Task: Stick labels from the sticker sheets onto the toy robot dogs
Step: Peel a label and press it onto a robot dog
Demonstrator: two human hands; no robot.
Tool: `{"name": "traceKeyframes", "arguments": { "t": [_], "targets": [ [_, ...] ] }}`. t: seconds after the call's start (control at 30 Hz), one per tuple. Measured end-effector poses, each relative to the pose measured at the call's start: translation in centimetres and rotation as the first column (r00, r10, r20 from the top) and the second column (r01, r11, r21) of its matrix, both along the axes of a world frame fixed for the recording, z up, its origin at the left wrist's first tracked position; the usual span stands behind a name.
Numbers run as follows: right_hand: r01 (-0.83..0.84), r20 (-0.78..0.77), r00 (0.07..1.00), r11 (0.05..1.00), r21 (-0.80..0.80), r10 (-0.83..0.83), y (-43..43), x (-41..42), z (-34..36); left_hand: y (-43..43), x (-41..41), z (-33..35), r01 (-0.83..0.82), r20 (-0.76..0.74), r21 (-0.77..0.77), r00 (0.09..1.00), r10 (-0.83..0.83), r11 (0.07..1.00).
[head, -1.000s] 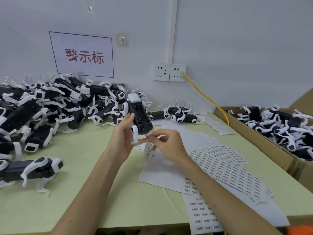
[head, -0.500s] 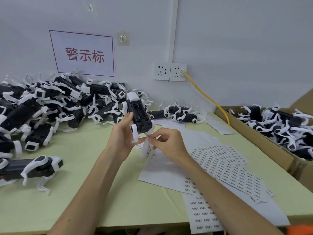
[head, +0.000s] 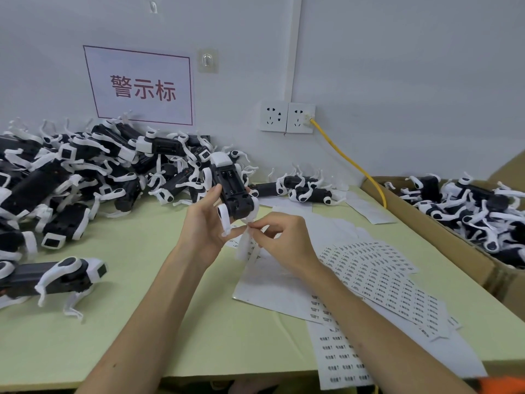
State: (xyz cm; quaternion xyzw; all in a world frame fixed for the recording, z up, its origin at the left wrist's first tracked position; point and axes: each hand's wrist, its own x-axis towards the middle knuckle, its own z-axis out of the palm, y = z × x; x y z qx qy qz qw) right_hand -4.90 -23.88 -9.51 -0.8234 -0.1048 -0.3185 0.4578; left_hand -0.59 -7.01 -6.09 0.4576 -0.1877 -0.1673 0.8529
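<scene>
Hands meet above the tabletop: the left hand curls round a black-and-white toy dog, underside up, while the right hand pinches the top of a label strip hanging just below that dog. Sticker sheets lie fanned nearer than the dog, to its right. A lone dog lies to its left, with a pile of dogs behind. Right of it, a cardboard box holds more. Beyond it, a sign and sockets are on the wall.
</scene>
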Motion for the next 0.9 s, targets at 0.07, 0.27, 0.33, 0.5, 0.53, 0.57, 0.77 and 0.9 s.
{"name": "traceKeyframes", "arguments": {
  "t": [0.07, 0.27, 0.33, 0.5, 0.53, 0.57, 0.77, 0.9],
  "targets": [
    [0.019, 0.033, 0.999, 0.999, -0.027, -0.019, -0.14, 0.02, -0.05, -0.07, -0.08, 0.03, 0.008, 0.004, 0.005, 1.0, -0.008, 1.0],
    [0.016, 0.05, 0.999, 0.997, -0.071, -0.012, -0.18, 0.15, -0.12, 0.01, 0.0, -0.06, 0.017, -0.013, -0.012, 1.0, -0.017, 1.0],
    [-0.004, 0.038, 0.999, 0.997, -0.079, 0.007, -0.25, 0.12, -0.14, 0.13, 0.12, -0.14, 0.011, -0.027, -0.024, 1.0, -0.012, 1.0],
    [0.004, 0.096, 0.995, 0.991, -0.137, 0.009, -0.31, 0.06, -0.16, 0.19, 0.25, -0.22, 0.02, -0.054, -0.021, 0.998, -0.021, 1.0],
    [0.005, 0.108, 0.994, 0.989, -0.15, 0.011, -0.29, 0.07, -0.18, 0.2, 0.25, -0.22, 0.024, -0.056, -0.02, 0.998, -0.025, 1.0],
    [0.006, 0.117, 0.993, 0.987, -0.158, 0.013, -0.29, 0.08, -0.2, 0.22, 0.24, -0.23, 0.027, -0.057, -0.02, 0.998, -0.028, 0.999],
    [0.029, 0.148, 0.989, 0.988, -0.154, -0.006, -0.37, 0.28, -0.3, 0.22, 0.33, -0.32, 0.022, -0.063, -0.041, 0.998, -0.024, 0.999],
    [0.05, 0.165, 0.986, 0.983, -0.175, -0.021, -0.33, 0.45, -0.42, 0.23, 0.51, -0.45, 0.021, -0.057, -0.044, 0.998, -0.023, 0.999]
  ]
}}
